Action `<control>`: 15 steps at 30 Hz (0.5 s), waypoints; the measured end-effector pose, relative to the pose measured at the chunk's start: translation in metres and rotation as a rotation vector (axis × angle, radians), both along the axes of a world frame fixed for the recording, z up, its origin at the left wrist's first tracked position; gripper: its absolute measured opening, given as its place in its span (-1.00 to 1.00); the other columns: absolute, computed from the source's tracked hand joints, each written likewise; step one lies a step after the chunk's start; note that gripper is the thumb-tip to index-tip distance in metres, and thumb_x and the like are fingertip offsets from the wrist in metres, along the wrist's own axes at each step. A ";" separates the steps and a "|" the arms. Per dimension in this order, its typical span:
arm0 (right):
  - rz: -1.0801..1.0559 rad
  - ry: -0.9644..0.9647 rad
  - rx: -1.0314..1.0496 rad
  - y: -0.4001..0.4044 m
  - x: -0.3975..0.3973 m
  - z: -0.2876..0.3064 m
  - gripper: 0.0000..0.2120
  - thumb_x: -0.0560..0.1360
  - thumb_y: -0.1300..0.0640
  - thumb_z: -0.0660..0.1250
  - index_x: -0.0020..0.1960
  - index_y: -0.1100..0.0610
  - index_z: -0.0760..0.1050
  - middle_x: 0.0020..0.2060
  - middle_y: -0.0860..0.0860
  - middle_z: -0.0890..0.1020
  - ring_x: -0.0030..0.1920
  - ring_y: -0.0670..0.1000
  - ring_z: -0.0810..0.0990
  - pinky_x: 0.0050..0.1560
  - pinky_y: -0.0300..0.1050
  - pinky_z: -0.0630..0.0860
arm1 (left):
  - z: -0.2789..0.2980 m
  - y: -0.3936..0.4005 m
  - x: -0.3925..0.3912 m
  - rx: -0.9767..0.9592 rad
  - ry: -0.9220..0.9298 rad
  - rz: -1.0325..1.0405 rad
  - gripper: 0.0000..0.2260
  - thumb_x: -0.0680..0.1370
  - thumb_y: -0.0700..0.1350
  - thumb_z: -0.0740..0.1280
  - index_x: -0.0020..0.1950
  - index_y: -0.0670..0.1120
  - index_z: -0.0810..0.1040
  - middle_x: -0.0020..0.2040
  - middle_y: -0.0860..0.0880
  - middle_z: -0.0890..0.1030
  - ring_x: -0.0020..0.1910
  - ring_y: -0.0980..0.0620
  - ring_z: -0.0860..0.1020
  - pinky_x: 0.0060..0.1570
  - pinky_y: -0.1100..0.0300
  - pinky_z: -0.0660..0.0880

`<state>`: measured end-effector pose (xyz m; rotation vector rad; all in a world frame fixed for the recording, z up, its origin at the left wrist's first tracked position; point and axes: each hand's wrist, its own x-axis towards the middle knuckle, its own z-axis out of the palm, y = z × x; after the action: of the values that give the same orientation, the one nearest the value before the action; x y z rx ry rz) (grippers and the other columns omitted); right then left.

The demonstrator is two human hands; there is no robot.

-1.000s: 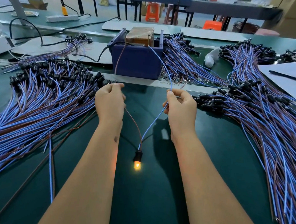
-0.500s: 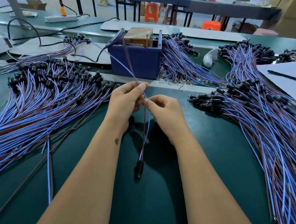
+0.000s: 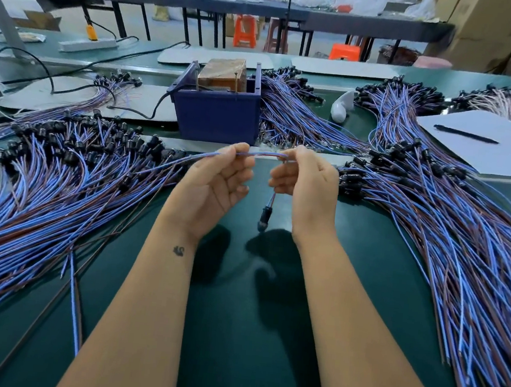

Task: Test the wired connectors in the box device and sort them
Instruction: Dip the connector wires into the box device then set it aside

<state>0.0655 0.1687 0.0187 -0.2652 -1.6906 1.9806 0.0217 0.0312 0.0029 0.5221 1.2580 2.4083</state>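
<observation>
Two bare hands meet over the middle of the green table (image 3: 233,333), whose mat is smooth and matte. The left hand (image 3: 214,186) is palm up, with thumb and forefinger pinched on a thin wire pair (image 3: 266,154), one blue strand and one brown, both with glossy round insulation. The right hand (image 3: 307,183) pinches the same pair a little to the right, its other fingers curled in. Between the two hands the pair runs almost straight; from the right hand it hangs down and ends in a small black cylindrical connector (image 3: 266,216), unlit, just above the mat. To the left, the pair trails towards the left heap (image 3: 54,172), a thick fan of similar wires with black caps, spreading to the left edge. A second heap (image 3: 452,233) lies along the right edge. Behind the hands, towards the far edge, stands the box device (image 3: 216,115), a dark blue plastic bin holding a brown block.
</observation>
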 end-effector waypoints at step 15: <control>-0.121 -0.347 0.575 0.126 0.034 0.020 -0.72 0.58 0.34 0.17 0.24 0.10 0.41 -0.28 0.06 0.59 -0.35 -0.04 0.54 -0.23 -0.11 0.52 | -0.015 0.081 0.049 -0.676 0.634 -0.135 -0.46 0.49 -0.56 0.09 0.25 -0.09 0.60 0.01 -0.12 0.69 -0.03 0.00 0.61 0.10 0.25 0.51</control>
<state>0.0995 0.2946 0.0390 -0.5020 -2.3157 1.3373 0.0711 0.1126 -0.0119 1.1383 2.0798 1.5808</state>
